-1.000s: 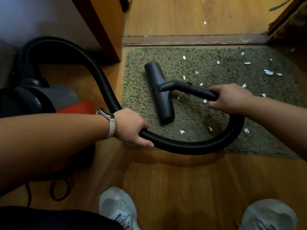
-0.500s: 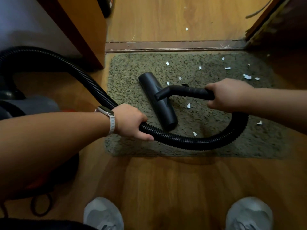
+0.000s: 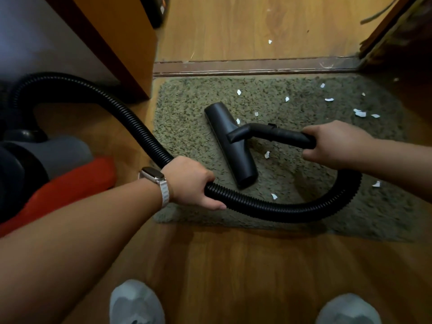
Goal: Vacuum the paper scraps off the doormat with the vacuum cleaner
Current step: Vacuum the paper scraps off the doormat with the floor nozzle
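Note:
A shaggy olive doormat (image 3: 187,127) lies on the wooden floor with several white paper scraps (image 3: 360,112) scattered on it, mostly toward the right and around the nozzle. The black floor nozzle (image 3: 230,141) rests flat on the mat's middle. My right hand (image 3: 334,143) grips the black handle tube (image 3: 280,134) that joins the nozzle. My left hand (image 3: 189,182) grips the ribbed black hose (image 3: 280,210), which loops over the mat's near edge. The hose runs back left to the grey and red vacuum body (image 3: 58,167).
A wooden cabinet corner (image 3: 131,43) stands at the back left beside the mat. A dark door threshold strip (image 3: 254,66) runs behind the mat, with one scrap (image 3: 270,41) on the floor beyond it. My two grey shoes (image 3: 136,302) stand on the wood floor.
The nozzle has slid along the mat with my right hand; the scraps near its lower end shifted relative to it. Both hands keep their grips. My head view has moved.

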The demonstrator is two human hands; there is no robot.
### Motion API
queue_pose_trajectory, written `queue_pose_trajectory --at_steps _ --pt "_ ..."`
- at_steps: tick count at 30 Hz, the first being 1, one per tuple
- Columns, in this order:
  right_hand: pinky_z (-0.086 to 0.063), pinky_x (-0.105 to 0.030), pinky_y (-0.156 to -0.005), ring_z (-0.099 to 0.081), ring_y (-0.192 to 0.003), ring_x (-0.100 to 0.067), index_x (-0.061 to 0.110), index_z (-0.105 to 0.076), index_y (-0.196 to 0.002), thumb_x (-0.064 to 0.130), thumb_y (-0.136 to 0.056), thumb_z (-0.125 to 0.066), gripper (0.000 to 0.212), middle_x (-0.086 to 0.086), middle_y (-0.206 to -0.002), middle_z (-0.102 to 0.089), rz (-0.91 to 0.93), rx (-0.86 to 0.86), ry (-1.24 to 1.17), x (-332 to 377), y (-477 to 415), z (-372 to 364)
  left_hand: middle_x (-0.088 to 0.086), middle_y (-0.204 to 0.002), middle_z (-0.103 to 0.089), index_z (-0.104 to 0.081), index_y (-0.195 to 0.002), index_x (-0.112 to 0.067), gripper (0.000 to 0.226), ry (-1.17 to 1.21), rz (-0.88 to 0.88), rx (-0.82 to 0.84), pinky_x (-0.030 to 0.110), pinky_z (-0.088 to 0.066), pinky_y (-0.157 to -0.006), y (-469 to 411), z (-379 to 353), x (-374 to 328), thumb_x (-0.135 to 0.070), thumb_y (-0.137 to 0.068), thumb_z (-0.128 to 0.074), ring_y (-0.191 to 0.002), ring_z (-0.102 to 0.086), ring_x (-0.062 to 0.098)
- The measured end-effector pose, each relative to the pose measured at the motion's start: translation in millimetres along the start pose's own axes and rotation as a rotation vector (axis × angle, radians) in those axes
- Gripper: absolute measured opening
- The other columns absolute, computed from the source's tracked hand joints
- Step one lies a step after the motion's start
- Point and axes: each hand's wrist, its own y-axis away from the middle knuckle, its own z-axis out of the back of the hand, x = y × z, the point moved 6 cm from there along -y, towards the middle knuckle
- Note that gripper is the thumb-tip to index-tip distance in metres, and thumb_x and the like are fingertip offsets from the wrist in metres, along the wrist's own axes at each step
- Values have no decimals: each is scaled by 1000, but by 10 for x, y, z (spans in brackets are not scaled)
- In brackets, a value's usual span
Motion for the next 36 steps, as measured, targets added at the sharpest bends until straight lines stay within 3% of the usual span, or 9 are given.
queue_pose_trajectory --at_steps 4,9,15,19,26,31,36 --pt "-42 -31 -58 -55 -70 -26 32 -46 -73 40 -80 -65 22 7 -68 -54 5 -29 -23 -57 2 -7 -8 -61 -55 -55 -74 -25 80 30 40 -50 31 -53 -56 67 -113 -119 -95 -67 -16 -54 -56 13" --pt "-42 -30 -60 -57 -75 -26 30 -57 -93 40 -82 -64 16 3 -75 -58 26 -34 -58 34 -7 20 -8 -62 -56 -55 -73 -25 84 8 68 -63 30 -52 -55 128 -101 -114 -96 -65 -11 -55 -56 13" --pt "-36 -29 -53 -54 -71 -24 29 -59 -92 40 -82 -65 16 6 -73 -55 -30 -93 -70 -125 -11 139 -9 -60 -53 -54 -75 -26 80 12 89 -53 30 -51 -54 24 -67 -177 -95 -67 -16 -52 -52 11" --pt "-43 -31 -58 -58 -76 -25 27 -61 -92 40 -83 -65 17 3 -77 -58 -102 -83 -117 -308 -19 98 -10 -59 -50 -51 -72 -27 75 13 96 -51 26 -42 -49 -36 39 -135 -94 -67 -18 -51 -49 8" --pt "-42 -30 -57 -57 -76 -26 27 -58 -95 41 -84 -64 19 1 -78 -56 -157 -82 -90 -373 -39 135 -10 -61 -53 -53 -72 -25 78 3 101 -81 27 -46 -54 -112 83 -89 -94 -65 -17 -56 -55 11" --pt "-43 -30 -59 -59 -75 -25 26 -59 -96 40 -84 -62 18 2 -77 -58 -99 -45 -51 -204 -41 120 -11 -59 -48 -52 -74 -26 77 -10 72 -61 26 -40 -52 -125 90 -62 -94 -65 -19 -55 -51 12" --pt "-38 -28 -55 -58 -72 -22 28 -58 -98 40 -86 -61 17 5 -76 -57 -5 -5 -13 11 -36 89 -9 -63 -55 -52 -74 -26 81 -27 35 -100 27 -49 -56 -92 28 -54 -96 -64 -14 -56 -56 13"
